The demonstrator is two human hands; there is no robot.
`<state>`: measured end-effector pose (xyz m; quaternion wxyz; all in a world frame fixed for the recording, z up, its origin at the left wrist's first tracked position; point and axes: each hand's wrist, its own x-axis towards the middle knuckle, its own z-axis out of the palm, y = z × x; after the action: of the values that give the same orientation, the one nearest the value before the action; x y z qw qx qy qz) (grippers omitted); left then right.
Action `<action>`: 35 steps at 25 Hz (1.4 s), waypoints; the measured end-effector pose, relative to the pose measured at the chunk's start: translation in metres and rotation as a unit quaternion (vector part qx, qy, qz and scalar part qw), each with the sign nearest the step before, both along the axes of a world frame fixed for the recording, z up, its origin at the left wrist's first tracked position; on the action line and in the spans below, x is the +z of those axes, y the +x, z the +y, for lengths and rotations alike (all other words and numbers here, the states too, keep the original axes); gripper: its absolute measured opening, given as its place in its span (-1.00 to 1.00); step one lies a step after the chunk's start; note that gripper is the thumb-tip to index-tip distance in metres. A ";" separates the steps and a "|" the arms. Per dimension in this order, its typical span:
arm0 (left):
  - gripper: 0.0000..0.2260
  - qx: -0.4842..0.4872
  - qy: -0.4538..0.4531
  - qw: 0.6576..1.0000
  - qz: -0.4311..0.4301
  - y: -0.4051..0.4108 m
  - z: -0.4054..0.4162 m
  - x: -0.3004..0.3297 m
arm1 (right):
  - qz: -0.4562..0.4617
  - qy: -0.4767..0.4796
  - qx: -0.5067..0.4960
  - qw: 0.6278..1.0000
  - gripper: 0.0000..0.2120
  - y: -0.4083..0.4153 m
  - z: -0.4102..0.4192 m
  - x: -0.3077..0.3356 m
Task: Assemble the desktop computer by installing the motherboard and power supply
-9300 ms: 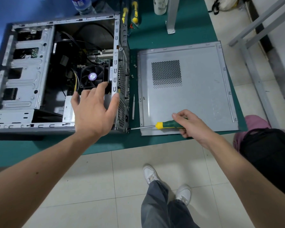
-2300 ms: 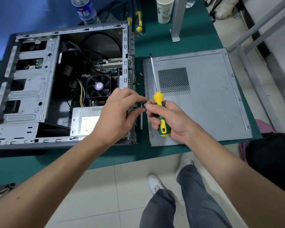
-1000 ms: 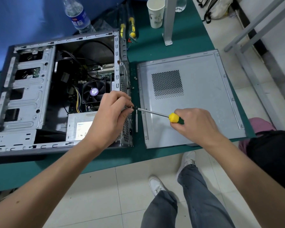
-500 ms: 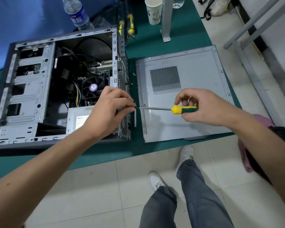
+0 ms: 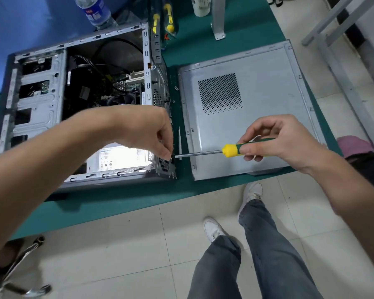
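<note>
Screwdriver (image 5: pixel 229 150) tip now lower on case (image 5: pixel 39 100) rear, centre frame, by power supply (image 5: pixel 117 157). Right hand (image 5: pixel 279 141) grip curled round handle; left hand (image 5: pixel 147 130) fingertips pinch at tip. Likely starting another PSU screw.

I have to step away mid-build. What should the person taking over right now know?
Right hand grips the screwdriver, shaft level, tip at the rear panel of the computer case.
Left hand pinches something small at the tip, probably a screw; it is hidden by the fingers.
Power supply sits in the near rear corner of the case, motherboard already inside.
Side panel lies flat on the table, right of the case.
Left: finish driving this screw, check the other power supply screws, then refit the side panel.
</note>
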<state>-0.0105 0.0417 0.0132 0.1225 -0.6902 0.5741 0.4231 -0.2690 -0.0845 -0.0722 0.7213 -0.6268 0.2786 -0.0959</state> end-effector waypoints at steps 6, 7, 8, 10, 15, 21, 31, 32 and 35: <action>-0.93 -0.043 0.066 0.996 -0.043 -0.011 -0.007 0.000 | 0.005 0.023 -0.008 1.000 -0.77 -0.001 0.021 -0.008; -0.94 -0.052 0.067 0.995 -0.052 -0.011 -0.006 -0.001 | 0.009 0.028 -0.012 0.999 -0.77 0.000 0.024 -0.009; -0.94 -0.057 0.065 0.994 -0.058 -0.011 -0.005 -0.002 | 0.013 0.035 -0.018 0.999 -0.77 0.000 0.026 -0.010; -0.95 -0.058 0.063 0.994 -0.061 -0.010 -0.005 -0.002 | 0.016 0.044 -0.025 0.999 -0.78 -0.001 0.028 -0.010; -0.87 -0.065 0.071 0.995 -0.042 -0.012 -0.004 0.000 | 0.022 0.042 -0.012 0.999 -0.81 -0.002 0.031 -0.009; -0.87 0.100 -0.141 0.985 0.004 0.000 0.023 -0.003 | 0.041 0.017 0.028 0.999 -0.75 0.001 0.029 -0.004; -0.61 0.292 -0.354 0.875 -0.155 -0.013 0.062 -0.061 | 0.052 0.061 0.075 0.994 -0.73 -0.001 0.021 -0.007; -0.61 0.289 -0.355 0.875 -0.158 -0.012 0.062 -0.063 | 0.043 0.088 0.089 0.991 -0.72 -0.004 0.018 -0.008; -0.62 0.286 -0.353 0.876 -0.160 -0.010 0.062 -0.064 | 0.025 0.185 0.051 0.981 -0.64 -0.009 0.014 -0.003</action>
<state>-0.0204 0.1035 -0.0504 -0.1658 -0.8798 0.4357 0.0925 -0.2776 -0.0701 -0.0755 0.8215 -0.4983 0.2769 0.0096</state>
